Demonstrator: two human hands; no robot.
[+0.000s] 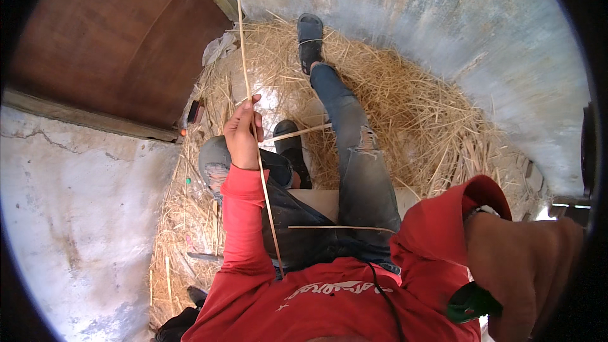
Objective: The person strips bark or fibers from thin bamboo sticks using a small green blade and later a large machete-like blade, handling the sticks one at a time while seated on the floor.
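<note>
One pale strip (244,60), running 11 o'clock to 6 o'clock, pinched in left hand (242,132). Right hand (522,263) at 4 o'clock, close up; grip state cannot be told. Second strip (342,227) at 5 o'clock, across jeans (361,180).

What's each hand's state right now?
Left hand: closed, holding a long pale strip.
Right hand: large at the picture's right; open or closed cannot be told.

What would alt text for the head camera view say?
A person's left grip holds a long, thin, pale strip above two dark-trousered legs, seen from overhead. Loose straw spreads around them, reaching a stained pale wall.
</note>
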